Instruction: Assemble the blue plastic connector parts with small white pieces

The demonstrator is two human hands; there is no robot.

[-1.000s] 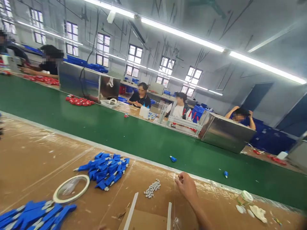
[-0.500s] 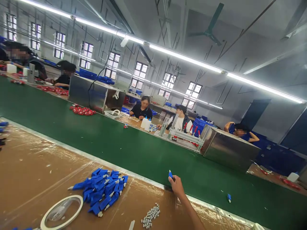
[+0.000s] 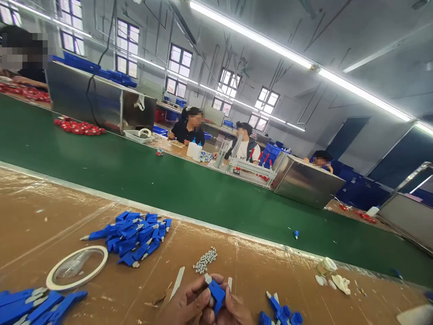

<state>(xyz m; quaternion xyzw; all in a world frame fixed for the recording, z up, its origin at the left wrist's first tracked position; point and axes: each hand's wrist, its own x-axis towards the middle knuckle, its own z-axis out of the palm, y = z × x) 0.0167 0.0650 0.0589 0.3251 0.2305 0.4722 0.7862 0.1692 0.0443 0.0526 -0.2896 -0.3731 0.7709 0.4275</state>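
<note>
Low in the middle of the head view, both my hands are together over the brown table. My left hand (image 3: 192, 301) pinches a small blue plastic piece with a whitish tip (image 3: 217, 295). My right hand (image 3: 235, 308) grips the same piece from its other side, and the fingers partly cover it. Just beyond the fingers lies a small heap of tiny grey-white parts (image 3: 205, 260). Several similar blue pieces (image 3: 280, 312) lie right of my right hand. A larger pile of them (image 3: 137, 234) is further off to the left.
A ring-shaped roll of tape (image 3: 50, 276) and more blue pieces (image 3: 37, 307) lie at left. Beyond the table runs a green belt (image 3: 203, 198) carrying a blue piece (image 3: 296, 234). A small tub (image 3: 327, 265) stands at right. Several people sit across the belt, near a metal clamp frame (image 3: 252, 168).
My right hand has come back from the belt's edge to the table. My left hand has come into view, and both now hold a blue piece. The view has shifted downward and turned.
</note>
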